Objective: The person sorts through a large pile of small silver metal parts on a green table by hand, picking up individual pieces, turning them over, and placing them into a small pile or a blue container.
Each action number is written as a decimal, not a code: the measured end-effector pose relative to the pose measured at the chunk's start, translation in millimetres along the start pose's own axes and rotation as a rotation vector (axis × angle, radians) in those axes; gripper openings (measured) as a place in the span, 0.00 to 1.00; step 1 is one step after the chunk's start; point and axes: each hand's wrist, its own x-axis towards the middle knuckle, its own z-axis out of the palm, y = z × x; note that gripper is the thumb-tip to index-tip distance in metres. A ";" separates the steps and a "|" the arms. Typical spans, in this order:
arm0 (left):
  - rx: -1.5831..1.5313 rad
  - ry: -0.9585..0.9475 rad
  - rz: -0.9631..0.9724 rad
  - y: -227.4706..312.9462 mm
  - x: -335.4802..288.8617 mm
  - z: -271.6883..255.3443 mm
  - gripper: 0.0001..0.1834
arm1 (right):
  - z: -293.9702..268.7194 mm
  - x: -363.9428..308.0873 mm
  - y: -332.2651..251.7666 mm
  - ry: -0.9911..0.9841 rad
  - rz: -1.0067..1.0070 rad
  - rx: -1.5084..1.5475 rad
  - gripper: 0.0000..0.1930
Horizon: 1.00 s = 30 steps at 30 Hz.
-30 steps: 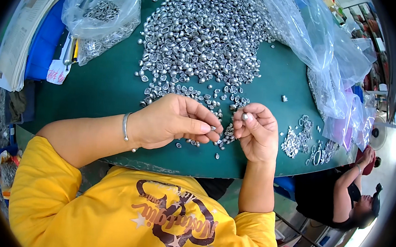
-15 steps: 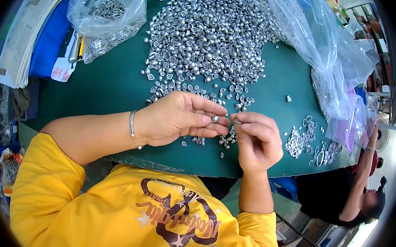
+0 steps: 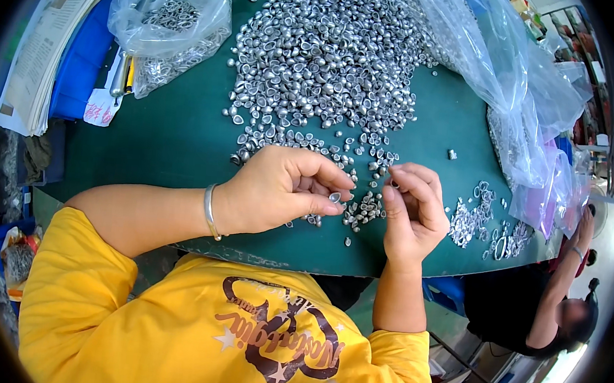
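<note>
Bare green worktop (image 3: 168,139) at left edge: open passage. Heap of metal pieces (image 3: 324,50) blocks centre; plastic bags (image 3: 514,85) crowd right edge.

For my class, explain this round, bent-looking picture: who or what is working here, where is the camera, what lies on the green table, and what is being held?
No machine works here: a person in a yellow shirt uses two bare hands. The camera sits on that person's head and looks down through a very wide lens, so straight edges curve near the rim.

On the dark green table top lies a big heap of small silver-coloured metal shells. A clear plastic bag with more metal pieces sits at upper left, and large clear plastic bags at right.

The left hand, with a silver bangle on its wrist, pinches one small silver shell between thumb and fingers. The right hand curls its fingers close beside it; whether it holds anything cannot be told.

A second person is at lower right.
</note>
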 end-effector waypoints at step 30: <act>-0.541 -0.149 -0.535 -4.6 3.5 -2.8 0.11 | -24.8 16.5 18.3 -0.098 0.608 0.459 0.06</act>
